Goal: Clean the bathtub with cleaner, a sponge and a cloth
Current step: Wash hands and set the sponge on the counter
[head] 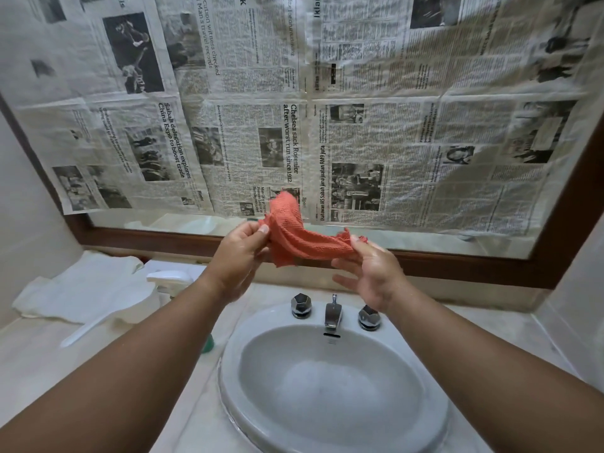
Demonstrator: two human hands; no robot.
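An orange-red waffle cloth [294, 233] hangs stretched between both hands above the back of a white sink [235, 351]. My left hand [238, 256] pinches its left edge between thumb and fingers. My right hand [369, 266] pinches the cloth's right corner with thumb and forefinger, the other fingers spread below. A white spray bottle [170, 279], its green base [207, 344] showing under my left forearm, stands on the counter left of the sink. No sponge or bathtub is in view.
A chrome tap [332, 313] with two knobs [301, 305] [369, 317] sits at the sink's back. A white towel [85, 289] lies crumpled at the counter's back left. A wood-framed mirror [457, 256] covered with newspaper [327, 109] fills the wall.
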